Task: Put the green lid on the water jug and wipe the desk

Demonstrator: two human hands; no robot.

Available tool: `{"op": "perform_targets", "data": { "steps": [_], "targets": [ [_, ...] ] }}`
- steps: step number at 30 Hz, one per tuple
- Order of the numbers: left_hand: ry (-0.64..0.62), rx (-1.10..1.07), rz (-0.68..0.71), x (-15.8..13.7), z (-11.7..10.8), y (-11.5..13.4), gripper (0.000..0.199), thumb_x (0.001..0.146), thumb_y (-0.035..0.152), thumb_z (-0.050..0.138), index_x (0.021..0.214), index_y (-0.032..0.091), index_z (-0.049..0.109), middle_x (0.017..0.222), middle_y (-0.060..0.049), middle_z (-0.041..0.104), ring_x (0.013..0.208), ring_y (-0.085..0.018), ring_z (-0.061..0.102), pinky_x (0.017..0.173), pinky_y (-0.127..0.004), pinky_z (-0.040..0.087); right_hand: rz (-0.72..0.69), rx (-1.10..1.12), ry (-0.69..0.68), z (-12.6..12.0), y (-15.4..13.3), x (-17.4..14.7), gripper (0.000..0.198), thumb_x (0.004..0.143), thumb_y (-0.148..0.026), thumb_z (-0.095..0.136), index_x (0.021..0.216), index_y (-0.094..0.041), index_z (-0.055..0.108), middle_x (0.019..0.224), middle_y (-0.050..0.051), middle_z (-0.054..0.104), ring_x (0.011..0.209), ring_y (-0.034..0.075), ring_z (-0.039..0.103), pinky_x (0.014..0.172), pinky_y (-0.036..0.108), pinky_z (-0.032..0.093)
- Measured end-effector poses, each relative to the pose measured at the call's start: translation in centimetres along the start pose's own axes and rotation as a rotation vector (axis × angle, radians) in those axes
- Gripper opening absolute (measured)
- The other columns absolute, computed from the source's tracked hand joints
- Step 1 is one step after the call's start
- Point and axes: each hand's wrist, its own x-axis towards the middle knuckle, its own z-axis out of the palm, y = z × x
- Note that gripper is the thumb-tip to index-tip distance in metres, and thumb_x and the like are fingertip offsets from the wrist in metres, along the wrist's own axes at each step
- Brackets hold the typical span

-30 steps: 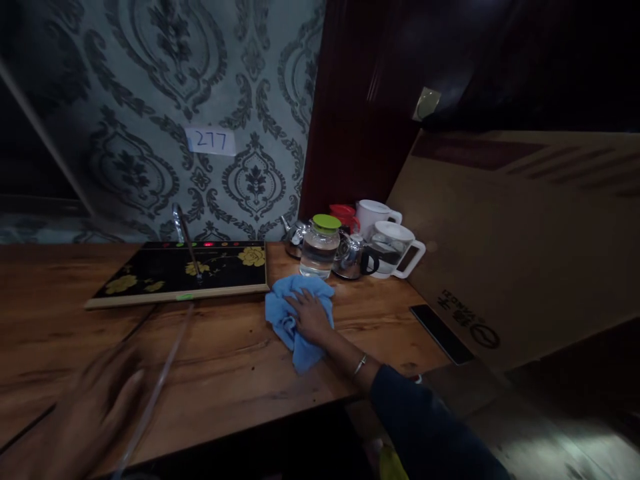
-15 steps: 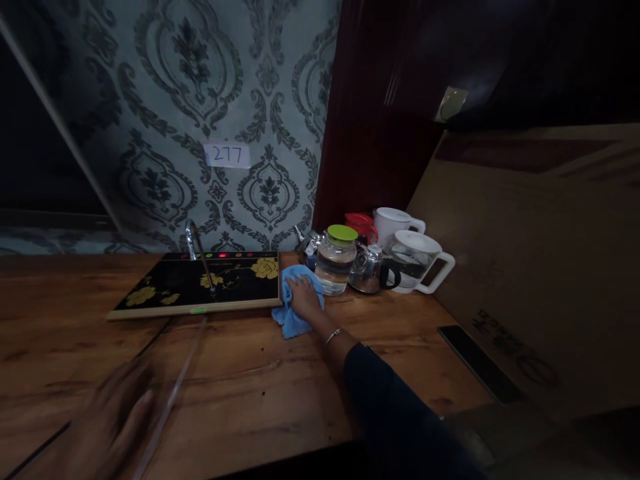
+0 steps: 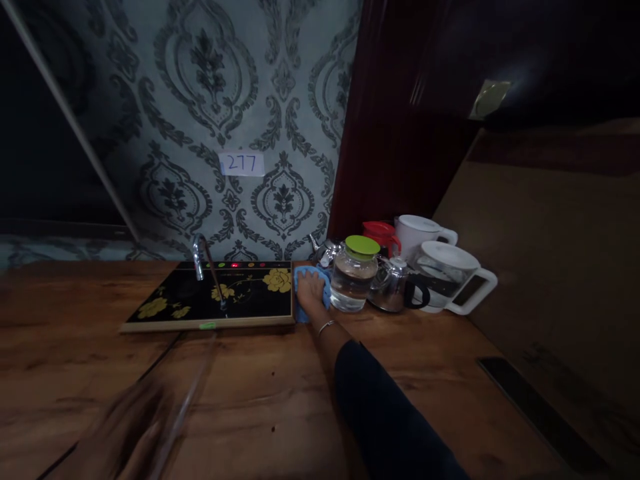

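Note:
My right hand (image 3: pixel 311 292) presses a blue cloth (image 3: pixel 300 285) flat on the wooden table (image 3: pixel 260 393), far from me, between the black flowered tea tray (image 3: pixel 210 300) and a glass jar with a green lid (image 3: pixel 354 273). The fingers lie spread on the cloth. My left hand (image 3: pixel 125 437) rests blurred on the table's near left, beside a thin clear tube (image 3: pixel 193 393) that runs toward the tray's faucet (image 3: pixel 199 253).
Behind the jar stand a small metal teapot (image 3: pixel 325 252), a glass teapot (image 3: pixel 395 287), a red pot (image 3: pixel 381 235) and two white kettles (image 3: pixel 450 277). A large cardboard sheet (image 3: pixel 555 253) leans at the right. A dark flat device (image 3: pixel 540 417) lies near it.
My right hand has slid the blue cloth away from me, from the table's middle up to the gap beside the tray and jar. The left hand stayed on the table.

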Motion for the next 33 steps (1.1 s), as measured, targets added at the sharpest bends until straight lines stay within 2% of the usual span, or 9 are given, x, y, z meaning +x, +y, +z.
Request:
{"op": "perform_targets", "data": {
  "steps": [4,8,14,20,23,26,30,33],
  "targets": [
    [-0.030,-0.031,-0.014,1.1,-1.3,1.1,0.043,0.086,0.047,0.041,0.118,0.027,0.061,0.126,-0.006,0.065,0.117,-0.031,0.059,0.101,-0.051,0.048,-0.036,-0.012,0.002,0.3,0.9,-1.4,0.038,0.099,-0.016,0.030,0.121,-0.020,0.060,0.128,0.011,0.057,0.118,0.027,0.044,0.093,0.041,0.036],
    [-0.054,0.003,-0.033,1.9,-2.1,2.3,0.043,0.086,0.049,0.042,0.113,0.023,0.063,0.122,-0.009,0.066,0.117,-0.030,0.059,0.102,-0.048,0.047,-0.124,-0.049,0.001,0.1,1.8,-4.5,0.036,0.096,-0.014,0.034,0.118,-0.018,0.061,0.129,0.010,0.057,0.120,0.028,0.042,0.096,0.040,0.035],
    [-0.111,0.002,-0.041,2.1,-2.8,4.0,0.043,0.088,0.045,0.039,0.113,0.020,0.062,0.127,-0.011,0.063,0.124,-0.030,0.052,0.104,-0.047,0.044,-0.171,-0.066,-0.058,-0.8,2.3,-10.5,0.039,0.093,-0.021,0.043,0.130,-0.017,0.055,0.141,0.011,0.049,0.131,0.031,0.032,0.103,0.045,0.030],
    [-0.074,-0.038,-0.066,1.8,-2.7,4.6,0.049,0.091,0.046,0.035,0.120,0.014,0.058,0.129,-0.016,0.060,0.125,-0.031,0.049,0.105,-0.049,0.040,-0.260,-0.073,-0.105,-1.6,2.0,-17.8,0.039,0.095,-0.027,0.043,0.131,-0.019,0.056,0.143,0.011,0.047,0.130,0.032,0.033,0.103,0.047,0.030],
    [-0.047,-0.080,-0.062,1.7,-2.5,4.5,0.048,0.092,0.046,0.035,0.123,0.015,0.056,0.130,-0.015,0.059,0.125,-0.031,0.048,0.105,-0.050,0.039,-0.320,-0.043,-0.116,-1.7,0.8,-21.0,0.041,0.095,-0.028,0.042,0.133,-0.021,0.054,0.145,0.009,0.045,0.131,0.032,0.032,0.104,0.048,0.028],
    [-0.024,-0.108,-0.067,1.7,-2.4,4.5,0.047,0.092,0.046,0.037,0.123,0.016,0.056,0.129,-0.014,0.058,0.125,-0.030,0.047,0.106,-0.049,0.038,-0.363,-0.010,-0.152,-1.6,-1.6,-22.4,0.043,0.095,-0.029,0.042,0.136,-0.022,0.052,0.148,0.007,0.042,0.134,0.033,0.029,0.106,0.050,0.026],
    [-0.036,-0.114,-0.077,1.9,-2.8,5.1,0.047,0.093,0.045,0.035,0.121,0.013,0.058,0.129,-0.015,0.058,0.124,-0.030,0.047,0.106,-0.047,0.037,-0.452,0.049,-0.184,-1.1,-6.1,-21.1,0.049,0.096,-0.033,0.041,0.144,-0.024,0.043,0.150,0.007,0.040,0.135,0.032,0.027,0.107,0.051,0.025],
    [-0.031,-0.118,-0.108,1.8,-3.0,5.3,0.047,0.094,0.045,0.035,0.121,0.014,0.058,0.127,-0.014,0.059,0.122,-0.029,0.048,0.105,-0.046,0.038,-0.449,0.080,-0.180,-0.5,-9.2,-20.0,0.049,0.096,-0.037,0.040,0.143,-0.023,0.043,0.150,0.008,0.039,0.137,0.034,0.023,0.109,0.054,0.019]
  ]
}}
